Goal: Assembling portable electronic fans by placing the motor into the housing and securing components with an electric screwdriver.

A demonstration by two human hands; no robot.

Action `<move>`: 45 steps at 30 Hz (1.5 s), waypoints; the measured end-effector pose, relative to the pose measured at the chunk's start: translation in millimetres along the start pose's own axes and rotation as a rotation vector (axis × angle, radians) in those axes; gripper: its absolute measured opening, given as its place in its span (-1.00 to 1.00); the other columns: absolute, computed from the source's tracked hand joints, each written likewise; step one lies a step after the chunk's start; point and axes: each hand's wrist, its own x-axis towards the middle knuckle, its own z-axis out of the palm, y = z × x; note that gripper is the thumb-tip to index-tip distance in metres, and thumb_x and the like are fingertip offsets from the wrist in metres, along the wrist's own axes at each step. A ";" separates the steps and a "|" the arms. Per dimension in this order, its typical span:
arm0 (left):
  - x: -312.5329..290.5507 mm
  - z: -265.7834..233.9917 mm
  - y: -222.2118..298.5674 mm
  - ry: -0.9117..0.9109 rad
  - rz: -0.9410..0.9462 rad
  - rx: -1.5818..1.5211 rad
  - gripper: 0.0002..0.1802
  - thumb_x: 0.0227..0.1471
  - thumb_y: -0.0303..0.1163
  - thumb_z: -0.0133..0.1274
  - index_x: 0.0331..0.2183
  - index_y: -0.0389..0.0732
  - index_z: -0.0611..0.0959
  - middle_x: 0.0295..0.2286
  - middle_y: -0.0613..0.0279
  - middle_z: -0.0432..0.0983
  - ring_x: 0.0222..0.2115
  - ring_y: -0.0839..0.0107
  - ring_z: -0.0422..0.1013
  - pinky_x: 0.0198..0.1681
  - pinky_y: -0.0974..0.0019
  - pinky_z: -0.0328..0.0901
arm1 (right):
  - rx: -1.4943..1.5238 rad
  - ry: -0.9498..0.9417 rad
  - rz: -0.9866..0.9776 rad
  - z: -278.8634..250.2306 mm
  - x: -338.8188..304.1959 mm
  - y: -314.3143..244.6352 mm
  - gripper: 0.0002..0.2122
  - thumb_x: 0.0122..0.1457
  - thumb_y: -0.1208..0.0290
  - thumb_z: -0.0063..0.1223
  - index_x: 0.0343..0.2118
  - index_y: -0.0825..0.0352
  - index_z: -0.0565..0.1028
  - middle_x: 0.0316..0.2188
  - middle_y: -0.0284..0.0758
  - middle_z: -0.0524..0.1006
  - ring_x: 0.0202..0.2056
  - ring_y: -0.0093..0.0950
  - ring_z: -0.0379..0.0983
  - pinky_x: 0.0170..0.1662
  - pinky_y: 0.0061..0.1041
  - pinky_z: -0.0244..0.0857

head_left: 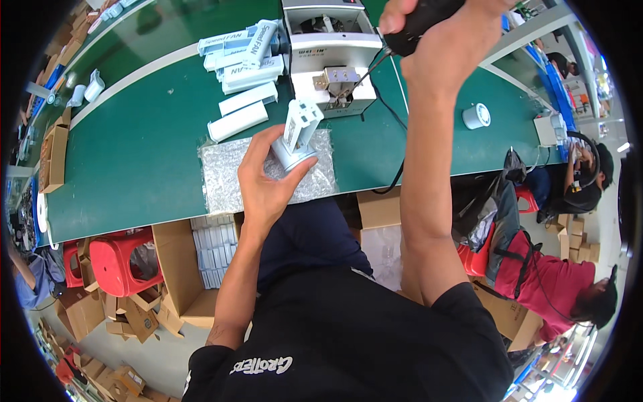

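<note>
My left hand (264, 179) grips the round base of a pale blue plastic housing (296, 155), which stands tilted up with its open frame end toward the machine. Beneath it lies a sheet of bubble wrap (224, 175) on the green bench. Raised at the upper right, my right hand (447, 57) is wrapped round a black electric screwdriver (423, 25). The thin shaft slants down to the left, its tip at the metal pick-up block of a white screw feeder (328, 57). Whether the tip carries a screw is too small to tell.
Several pale blue casings (251, 70) are piled left of the feeder. A round white part (476, 116) stands on the right of the green bench (147, 154). A cardboard box (175, 258) of parts sits below the edge, beside a red stool (124, 264). Other people work at right.
</note>
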 end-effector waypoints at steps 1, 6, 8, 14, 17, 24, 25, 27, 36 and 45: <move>-1.3 -0.4 -0.2 -0.012 -0.031 -0.018 -0.36 -0.21 -0.44 0.52 -0.04 -0.30 0.63 -0.12 0.08 0.60 -0.11 0.25 0.53 0.00 0.26 0.38 | 0.486 0.029 0.075 10.7 3.1 1.8 -0.32 0.39 -0.31 -0.29 -0.04 0.39 0.40 -0.74 -0.41 0.35 -0.78 -0.62 0.26 -0.72 -0.63 0.14; 1.4 2.1 1.1 -0.025 -0.034 -0.061 -0.36 -0.21 -0.45 0.53 -0.04 -0.30 0.63 -0.12 0.09 0.60 -0.11 0.26 0.53 0.00 0.25 0.38 | 0.767 0.069 0.240 21.4 1.5 -5.7 -0.36 0.44 -0.23 -0.33 0.03 0.41 0.39 -0.74 -0.40 0.35 -0.79 -0.62 0.26 -0.72 -0.64 0.12; 2.7 2.4 0.3 -0.021 -0.023 -0.062 -0.36 -0.21 -0.45 0.53 -0.04 -0.30 0.63 -0.12 0.09 0.60 -0.11 0.27 0.53 0.00 0.25 0.38 | 0.831 -0.023 0.123 26.1 7.0 -0.8 -0.31 0.41 -0.29 -0.33 0.04 0.41 0.39 -0.75 -0.40 0.35 -0.79 -0.61 0.26 -0.73 -0.65 0.12; 3.1 2.7 -0.1 -0.014 -0.022 -0.059 -0.36 -0.22 -0.46 0.53 -0.04 -0.31 0.63 -0.12 0.08 0.60 -0.11 0.26 0.52 0.01 0.25 0.38 | 0.984 0.078 0.326 27.8 6.9 -13.1 -0.26 0.38 -0.35 -0.36 0.06 0.41 0.39 -0.76 -0.40 0.35 -0.80 -0.61 0.26 -0.74 -0.65 0.11; 1.6 2.3 -0.2 -0.021 -0.038 -0.051 -0.36 -0.22 -0.46 0.53 -0.04 -0.31 0.63 -0.12 0.08 0.60 -0.10 0.25 0.52 0.02 0.25 0.38 | 0.807 0.005 0.256 27.0 7.1 -8.5 -0.26 0.39 -0.34 -0.39 0.06 0.41 0.40 -0.76 -0.41 0.35 -0.80 -0.63 0.26 -0.74 -0.65 0.11; 1.2 1.7 3.3 -0.014 -0.035 -0.031 -0.36 -0.21 -0.43 0.53 -0.04 -0.29 0.64 -0.11 0.09 0.60 -0.11 0.26 0.53 0.01 0.25 0.38 | 0.860 0.016 0.262 26.9 3.5 -14.4 -0.20 0.37 -0.38 -0.38 0.09 0.46 0.39 -0.78 -0.42 0.35 -0.82 -0.65 0.24 -0.77 -0.66 0.11; 0.8 1.1 3.3 -0.011 -0.039 -0.028 -0.36 -0.20 -0.42 0.53 -0.04 -0.29 0.65 -0.11 0.09 0.60 -0.11 0.26 0.53 0.00 0.25 0.39 | 0.972 0.037 0.323 27.1 1.0 -18.8 -0.18 0.35 -0.40 -0.37 0.09 0.46 0.39 -0.79 -0.41 0.34 -0.82 -0.65 0.24 -0.78 -0.65 0.11; 1.5 1.7 1.6 -0.004 -0.032 -0.038 -0.37 -0.20 -0.42 0.52 -0.04 -0.29 0.65 -0.11 0.09 0.60 -0.11 0.25 0.53 0.00 0.25 0.39 | 1.167 0.066 0.420 27.0 -3.4 -28.9 -0.12 0.29 -0.47 -0.39 0.10 0.47 0.37 -0.81 -0.41 0.31 -0.84 -0.64 0.23 -0.80 -0.63 0.14; 1.3 2.6 -2.2 0.002 -0.007 -0.012 -0.37 -0.20 -0.40 0.53 -0.03 -0.28 0.66 -0.11 0.09 0.62 -0.11 0.24 0.55 0.00 0.23 0.40 | 1.224 0.002 0.216 34.0 -38.3 -11.4 0.05 0.16 -0.61 -0.54 0.13 0.54 0.28 -0.78 -0.34 0.34 -0.83 -0.55 0.27 -0.77 -0.57 0.23; 1.9 1.2 4.3 0.007 0.000 -0.031 -0.38 -0.21 -0.41 0.53 -0.05 -0.28 0.66 -0.13 0.09 0.62 -0.12 0.24 0.55 -0.01 0.24 0.40 | 0.985 -0.080 0.146 54.6 -46.3 -10.1 0.18 0.03 -0.71 -0.56 0.16 0.58 0.24 -0.73 -0.34 0.36 -0.78 -0.55 0.30 -0.72 -0.58 0.21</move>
